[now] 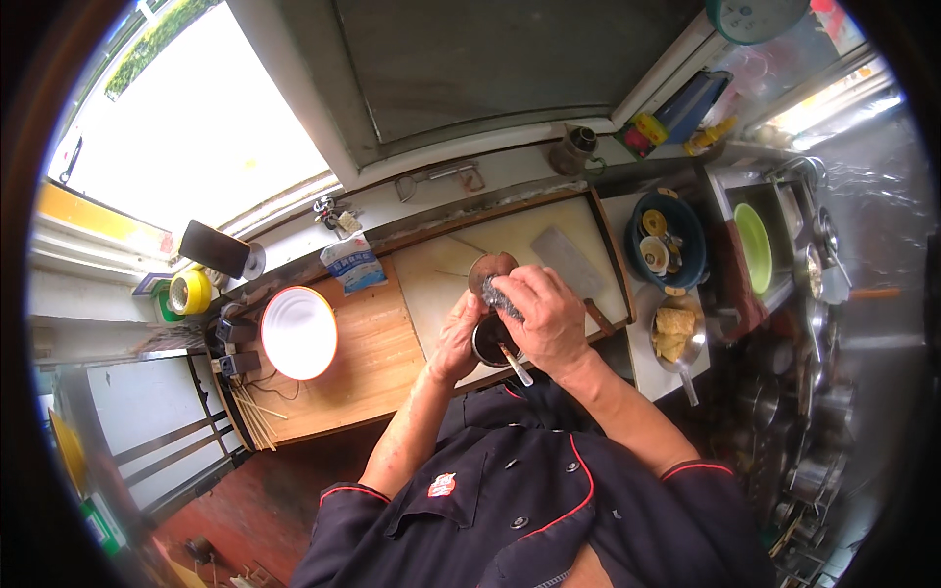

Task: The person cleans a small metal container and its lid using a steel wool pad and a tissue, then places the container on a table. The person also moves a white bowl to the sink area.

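Observation:
Pinched in my right hand (540, 312) is a dark steel-wool scouring pad (503, 297), pressed against a round brown lid-like piece (494, 266). The fingertips of my left hand (456, 339) grip the lower edge of that piece. Just below, between both hands, is a round container (485, 345) with dark contents and a metal spoon (516, 366) leaning out of it. Whether my left hand also bears on the container cannot be told. Behind my right hand, a cleaver (562, 253) with a wooden handle lies on the white cutting board (419, 301).
A white bowl (299, 333) with an orange rim stands on the wooden counter (367, 367) at left, near a blue-white packet (354, 263) and wooden sticks (255, 415). At right are a dark blue basin (634, 242) of dishes and a metal pan (687, 378) holding yellow-brown pieces.

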The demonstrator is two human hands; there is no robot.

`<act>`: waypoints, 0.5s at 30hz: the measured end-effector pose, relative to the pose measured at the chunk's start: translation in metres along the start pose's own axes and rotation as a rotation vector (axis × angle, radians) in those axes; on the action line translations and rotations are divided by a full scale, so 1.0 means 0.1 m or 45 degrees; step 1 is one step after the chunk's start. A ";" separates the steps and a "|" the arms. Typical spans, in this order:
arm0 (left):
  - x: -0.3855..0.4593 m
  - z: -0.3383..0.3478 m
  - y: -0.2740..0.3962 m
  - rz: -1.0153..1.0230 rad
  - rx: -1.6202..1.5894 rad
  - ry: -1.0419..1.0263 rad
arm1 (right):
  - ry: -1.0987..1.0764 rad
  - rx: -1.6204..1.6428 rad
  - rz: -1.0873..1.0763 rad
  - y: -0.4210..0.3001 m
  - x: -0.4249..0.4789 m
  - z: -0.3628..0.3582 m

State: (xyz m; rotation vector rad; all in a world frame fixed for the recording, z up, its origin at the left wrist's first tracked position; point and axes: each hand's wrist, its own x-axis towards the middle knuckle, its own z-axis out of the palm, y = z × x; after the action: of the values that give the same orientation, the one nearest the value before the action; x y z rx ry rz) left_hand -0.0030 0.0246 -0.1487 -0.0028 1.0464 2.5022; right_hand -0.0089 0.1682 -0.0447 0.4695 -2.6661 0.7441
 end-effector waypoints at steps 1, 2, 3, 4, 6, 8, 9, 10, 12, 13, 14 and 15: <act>-0.01 0.00 0.00 -0.020 -0.014 -0.030 | -0.003 -0.013 -0.030 0.00 0.01 -0.01; -0.02 0.00 0.01 -0.040 -0.027 -0.061 | -0.006 -0.026 -0.059 0.02 0.03 -0.02; -0.03 0.00 0.01 -0.061 -0.040 -0.094 | -0.008 -0.040 -0.087 0.03 0.04 -0.03; -0.03 0.00 0.00 -0.055 0.033 -0.086 | 0.038 -0.043 -0.096 0.06 0.06 -0.04; -0.03 -0.02 -0.02 -0.044 0.180 -0.069 | 0.121 -0.075 -0.091 0.06 0.09 -0.03; -0.03 -0.03 -0.03 -0.031 0.326 -0.052 | 0.133 -0.069 -0.077 0.07 0.07 -0.01; -0.03 -0.03 -0.03 0.026 0.422 -0.067 | 0.090 -0.068 -0.102 0.06 0.05 -0.01; -0.03 -0.02 -0.01 0.083 0.517 -0.080 | 0.047 -0.066 -0.127 0.05 0.02 -0.01; -0.04 0.03 0.01 0.062 0.417 -0.080 | -0.006 -0.072 -0.171 0.07 0.02 -0.02; -0.04 0.06 0.03 0.052 0.367 -0.079 | 0.021 -0.081 -0.149 0.09 0.04 -0.04; -0.05 0.11 0.04 -0.004 0.249 -0.061 | 0.047 -0.090 -0.126 0.09 0.08 -0.07; -0.06 0.14 0.04 -0.060 0.133 -0.040 | 0.073 -0.095 -0.104 0.07 0.10 -0.10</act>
State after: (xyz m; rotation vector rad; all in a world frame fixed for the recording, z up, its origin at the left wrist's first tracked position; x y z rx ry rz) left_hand 0.0027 0.0288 -0.1351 0.0424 1.1492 2.3950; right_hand -0.0190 0.1769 -0.0360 0.5254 -2.5943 0.6227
